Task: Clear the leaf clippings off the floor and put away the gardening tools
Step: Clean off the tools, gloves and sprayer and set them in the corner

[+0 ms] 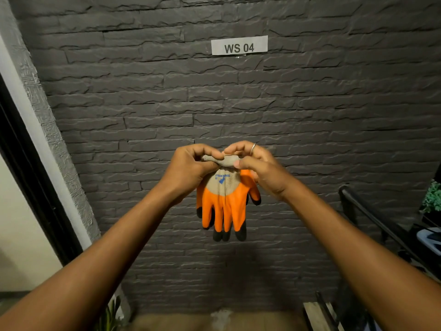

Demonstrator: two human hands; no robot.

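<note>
A pair of orange gardening gloves (pixel 225 204) with grey knit cuffs and black fingertips hangs fingers-down in front of the dark brick wall. My left hand (pixel 188 168) pinches the left side of the grey cuffs. From the right, my right hand (pixel 259 163), with a ring on one finger, grips the same cuffs. Both hands meet at the top of the gloves, held up at about chest height. No leaf clippings show in this view.
A paper label reading WS 04 (pixel 239 45) is stuck on the wall above. A black metal rack (pixel 365 211) with a green plant (pixel 433 197) stands at the right. A leafy plant (pixel 111 314) sits low left beside a white door frame (pixel 28 130).
</note>
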